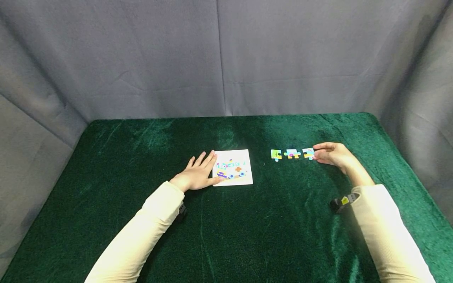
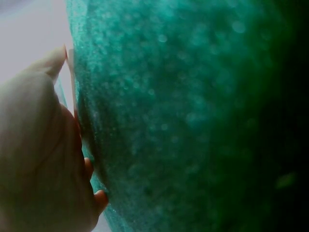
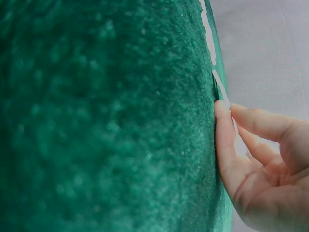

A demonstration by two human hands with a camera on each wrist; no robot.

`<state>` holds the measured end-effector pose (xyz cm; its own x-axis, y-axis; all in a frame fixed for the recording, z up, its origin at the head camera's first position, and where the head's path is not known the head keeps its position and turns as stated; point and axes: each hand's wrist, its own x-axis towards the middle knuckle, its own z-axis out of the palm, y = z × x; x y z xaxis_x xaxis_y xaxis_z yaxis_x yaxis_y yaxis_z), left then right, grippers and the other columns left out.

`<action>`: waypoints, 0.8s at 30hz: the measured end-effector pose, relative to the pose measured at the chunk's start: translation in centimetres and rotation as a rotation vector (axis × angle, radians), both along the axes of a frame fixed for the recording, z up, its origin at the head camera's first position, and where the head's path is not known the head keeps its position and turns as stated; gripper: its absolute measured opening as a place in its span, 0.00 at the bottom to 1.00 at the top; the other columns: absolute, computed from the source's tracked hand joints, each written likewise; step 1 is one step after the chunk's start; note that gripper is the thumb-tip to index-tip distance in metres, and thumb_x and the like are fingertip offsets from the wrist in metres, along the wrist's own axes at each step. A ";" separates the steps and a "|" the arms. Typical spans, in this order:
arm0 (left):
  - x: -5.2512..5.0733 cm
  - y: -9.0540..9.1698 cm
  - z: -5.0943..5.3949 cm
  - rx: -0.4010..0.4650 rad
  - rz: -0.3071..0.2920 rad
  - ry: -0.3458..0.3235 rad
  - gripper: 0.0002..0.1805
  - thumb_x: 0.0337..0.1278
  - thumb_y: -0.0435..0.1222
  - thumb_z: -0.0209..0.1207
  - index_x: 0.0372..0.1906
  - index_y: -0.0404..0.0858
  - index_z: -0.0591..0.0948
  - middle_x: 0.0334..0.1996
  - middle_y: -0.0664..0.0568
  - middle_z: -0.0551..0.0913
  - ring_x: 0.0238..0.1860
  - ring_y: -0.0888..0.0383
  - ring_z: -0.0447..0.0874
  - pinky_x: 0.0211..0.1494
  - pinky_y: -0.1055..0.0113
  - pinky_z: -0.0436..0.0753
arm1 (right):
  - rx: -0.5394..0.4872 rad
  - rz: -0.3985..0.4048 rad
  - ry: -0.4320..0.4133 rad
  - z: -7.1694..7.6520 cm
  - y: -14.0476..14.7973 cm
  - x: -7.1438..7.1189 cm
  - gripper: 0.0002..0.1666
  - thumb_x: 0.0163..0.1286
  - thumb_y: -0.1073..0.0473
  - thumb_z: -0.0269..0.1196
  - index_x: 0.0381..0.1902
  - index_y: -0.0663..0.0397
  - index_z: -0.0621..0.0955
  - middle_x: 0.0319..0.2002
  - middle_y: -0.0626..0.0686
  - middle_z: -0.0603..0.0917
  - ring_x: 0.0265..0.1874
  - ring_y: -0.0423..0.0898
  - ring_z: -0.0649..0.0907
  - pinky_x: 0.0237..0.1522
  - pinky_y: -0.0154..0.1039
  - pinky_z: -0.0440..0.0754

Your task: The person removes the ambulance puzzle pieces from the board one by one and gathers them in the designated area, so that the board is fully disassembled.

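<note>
Picture card (image 1: pixel 232 168): one, white, printed with a colourful vehicle bearing an orange cross and blue wheels; lies flat near the middle of the table, left of the puzzle pieces.

Left hand (image 1: pixel 196 176): fingers spread wide, resting over the card's left edge; thumb reaches across the near left corner and hides part of the card there.

Puzzle pieces: three, in a row from left to right, gaps between them. Left piece (image 1: pixel 276 154), green, tab toward the near side. Middle piece (image 1: pixel 292 153), pink and orange, with blue tabs at its sides. Right piece (image 1: pixel 308 153), blue, white and orange.

Right hand (image 1: pixel 332 157): thumb and fingers drawn narrow, pinching the right piece by its right side; fingertips cover that edge.

Green cloth (image 1: pixel 247 228): velvety, covers the table; a strip of it separates card from pieces.

Grey curtain (image 1: pixel 177 59): hangs beyond the far edge and along both sides.

Sleeves: two, cream; left sleeve (image 1: pixel 148 228) and right sleeve (image 1: pixel 385 228) cross the near cloth and block part of it. Dark wrist device (image 1: pixel 336 205), beside the right cuff, yellow mark on its strap.
</note>
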<state>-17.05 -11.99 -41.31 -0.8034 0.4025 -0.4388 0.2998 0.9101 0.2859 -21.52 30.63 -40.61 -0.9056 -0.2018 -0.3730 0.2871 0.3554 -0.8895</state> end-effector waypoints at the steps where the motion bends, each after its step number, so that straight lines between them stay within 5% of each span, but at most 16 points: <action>1: 0.0 0.0 0.0 -0.001 0.001 0.000 0.47 0.67 0.60 0.42 0.77 0.40 0.37 0.78 0.50 0.31 0.78 0.46 0.28 0.78 0.45 0.34 | 0.000 0.001 0.004 0.0 0.1 0.0 0.25 0.70 0.68 0.56 0.61 0.76 0.65 0.26 0.32 0.83 0.30 0.27 0.83 0.38 0.24 0.82; 6: 0.0 0.0 -0.2 -0.002 0.000 0.003 0.46 0.67 0.59 0.42 0.76 0.41 0.36 0.78 0.51 0.30 0.78 0.46 0.27 0.77 0.45 0.34 | 0.019 0.015 0.012 0.1 0.2 0.0 0.19 0.70 0.69 0.55 0.56 0.73 0.69 0.25 0.32 0.83 0.30 0.27 0.83 0.36 0.24 0.82; 14: 0.0 0.0 -0.1 0.008 -0.002 0.008 0.46 0.68 0.59 0.41 0.76 0.40 0.37 0.78 0.50 0.31 0.78 0.46 0.28 0.78 0.45 0.34 | 0.155 0.029 0.000 0.7 0.0 -0.1 0.28 0.68 0.69 0.55 0.61 0.81 0.63 0.24 0.30 0.81 0.29 0.26 0.80 0.36 0.24 0.82; 24: 0.2 0.0 0.3 0.006 -0.006 0.008 0.46 0.68 0.58 0.42 0.76 0.39 0.38 0.78 0.49 0.32 0.78 0.45 0.29 0.77 0.44 0.35 | 0.220 0.045 0.115 1.9 -2.1 -0.4 0.25 0.68 0.68 0.55 0.59 0.81 0.66 0.25 0.31 0.79 0.28 0.24 0.78 0.34 0.23 0.80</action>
